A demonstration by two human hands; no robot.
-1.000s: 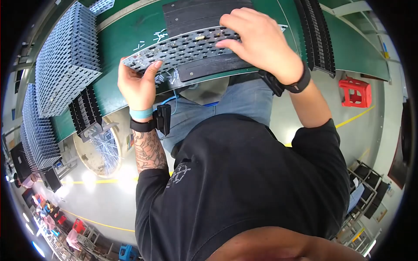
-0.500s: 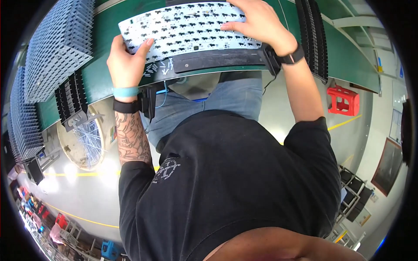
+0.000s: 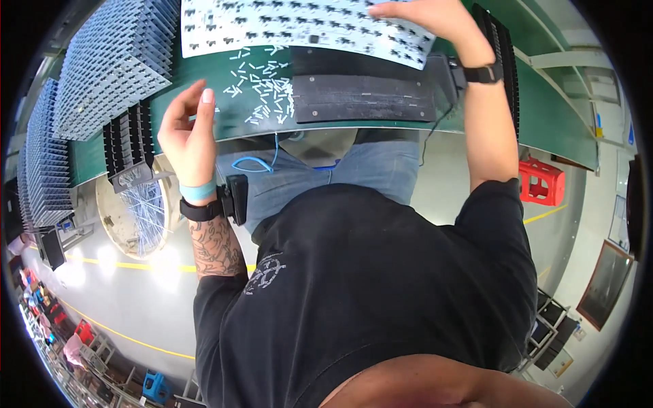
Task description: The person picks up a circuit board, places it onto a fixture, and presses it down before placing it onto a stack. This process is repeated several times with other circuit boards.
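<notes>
A white circuit board [image 3: 286, 27] with rows of small black marks hangs over the far side of the bench, tilted, its upper part cut off by the frame. My right hand [image 3: 435, 20] grips its right end, the thumb lying across the face; the other fingers are out of sight. Apart from the board, my left hand [image 3: 187, 136] is held over the bench's front edge, empty, thumb raised and fingers loosely bent. Between the hands lie many small white strips [image 3: 265, 85] beside a black flat fixture [image 3: 364, 98].
Tall stacks of boards [image 3: 112, 64] stand in black slotted racks [image 3: 129, 143] at the left. Another slotted black rack [image 3: 500, 47] is at the right of the green bench. A round bin [image 3: 109, 217] with thin strips and a red stool [image 3: 542, 182] are on the floor.
My left hand has let go of the board and drawn back toward the bench edge. My right hand has moved the board farther away, uncovering the black fixture and the white strips.
</notes>
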